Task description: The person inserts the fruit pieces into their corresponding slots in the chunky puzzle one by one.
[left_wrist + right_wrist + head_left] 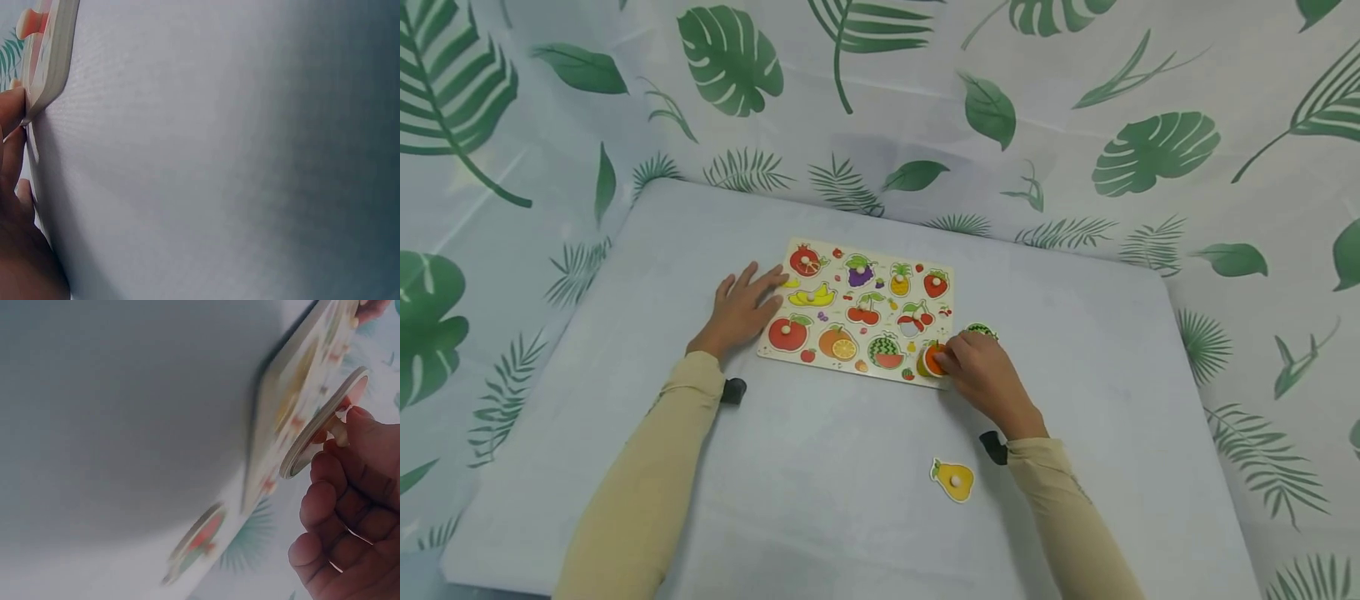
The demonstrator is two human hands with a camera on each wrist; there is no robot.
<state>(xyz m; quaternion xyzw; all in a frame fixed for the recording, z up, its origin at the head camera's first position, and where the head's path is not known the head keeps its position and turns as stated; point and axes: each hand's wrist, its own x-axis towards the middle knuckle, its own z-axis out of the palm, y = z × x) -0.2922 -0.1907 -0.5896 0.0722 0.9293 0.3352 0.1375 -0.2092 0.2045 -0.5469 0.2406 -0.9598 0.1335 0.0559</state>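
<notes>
A fruit puzzle board [820,321] lies on the white table. My left hand [741,308] rests at its left edge, fingers spread and fingertips on the rim. In the left wrist view, the thumb and fingers [12,109] meet the board's corner. My right hand [985,371] pinches the wooden knob of an orange fruit piece [936,359] over the board's near right corner, overlapping the pear picture there. The right wrist view shows this piece [325,422] tilted and raised off the board. A watermelon piece [981,330] lies on the table beside the board's right edge, partly hidden by the hand.
A yellow pear piece [953,481] with a knob lies on the table [820,475] near the right forearm. Several knobbed pieces, such as the apple [787,333] and grapes [860,271], sit in the board. A leaf-patterned curtain [925,100] stands behind the table.
</notes>
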